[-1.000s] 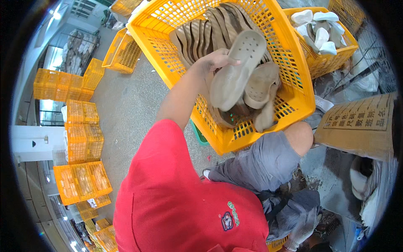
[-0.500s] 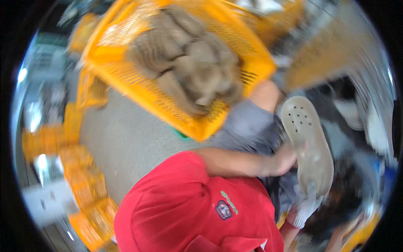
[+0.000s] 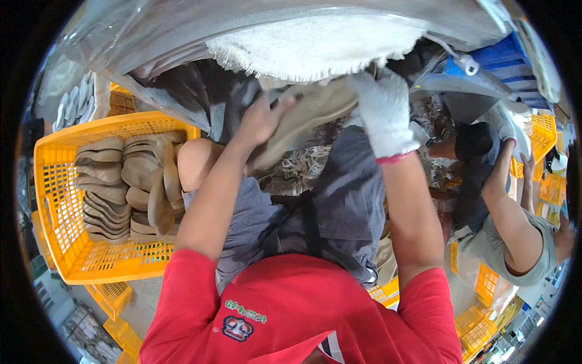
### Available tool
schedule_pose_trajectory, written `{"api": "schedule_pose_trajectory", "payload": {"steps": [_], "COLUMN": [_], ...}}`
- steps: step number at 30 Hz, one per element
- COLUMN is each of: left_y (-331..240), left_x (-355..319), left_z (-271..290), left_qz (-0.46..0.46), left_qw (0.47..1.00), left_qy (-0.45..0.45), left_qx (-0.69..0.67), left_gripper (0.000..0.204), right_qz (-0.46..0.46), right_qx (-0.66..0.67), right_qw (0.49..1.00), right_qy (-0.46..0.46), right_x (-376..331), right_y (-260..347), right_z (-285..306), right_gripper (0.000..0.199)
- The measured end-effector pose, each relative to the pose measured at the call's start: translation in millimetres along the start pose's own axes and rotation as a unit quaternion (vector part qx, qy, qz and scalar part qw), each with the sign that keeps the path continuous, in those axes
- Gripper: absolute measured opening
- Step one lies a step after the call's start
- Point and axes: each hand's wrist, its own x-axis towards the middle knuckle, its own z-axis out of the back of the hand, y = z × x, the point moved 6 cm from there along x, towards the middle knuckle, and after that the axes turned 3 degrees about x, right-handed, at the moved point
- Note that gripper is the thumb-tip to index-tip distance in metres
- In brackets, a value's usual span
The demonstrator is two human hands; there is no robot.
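Note:
A beige shoe sole (image 3: 309, 115) lies slantwise under the fringed edge of a white cloth pad (image 3: 321, 45), in front of my knees. My right hand (image 3: 383, 112), in a white knit glove, grips its far right end; some fingertips are hidden under the pad's edge. My bare left hand (image 3: 262, 118) is at the sole's left side, thumb and fingers apart and slightly blurred. Whether it touches the sole I cannot tell. To my left, a yellow crate (image 3: 91, 267) holds stacked brown-beige soles (image 3: 109, 194).
A grey machine-like body wrapped in clear plastic (image 3: 151, 42) arches over the work. Pale scraps (image 3: 309, 164) lie below, between my legs. At the right a co-worker's arm (image 3: 515, 227) reaches forward. More yellow crates (image 3: 476, 327) stand at right and lower left.
My view has swung from the crate to the padded spot ahead. The sole, held out at my right before, is now under the pad's edge, with my gloved hand still on it.

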Motion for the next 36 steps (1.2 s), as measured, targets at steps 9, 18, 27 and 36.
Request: {"api": "schedule_pose_trajectory", "payload": {"steps": [9,18,27,36], "left_y": [-91,-16,-84,-28], "left_x": [5,16,8,-38], "left_z": [-95,-7,-67,-52], "left_qz": [0.02,-0.016,-0.025,0.085], "left_qw": [0.75,0.992,0.869,0.674], "left_qy": [-0.024,-0.051,0.049,0.14], "left_qx": [-0.661,0.116,-0.491,-0.72], "left_gripper": [0.047,0.072,0.045,0.101], "right_qz": [-0.177,-0.103,0.043,0.105], "right_qx": [0.186,0.041,-0.073,0.082], "right_qw": [0.965,0.994,0.996,0.988], "right_qy": [-0.06,-0.004,0.041,0.074], "right_x": [-69,5,-62,-123], "right_y": [24,-20,62,111], "right_z": [59,21,67,8], "right_gripper": [0.07,0.022,0.052,0.04]}}
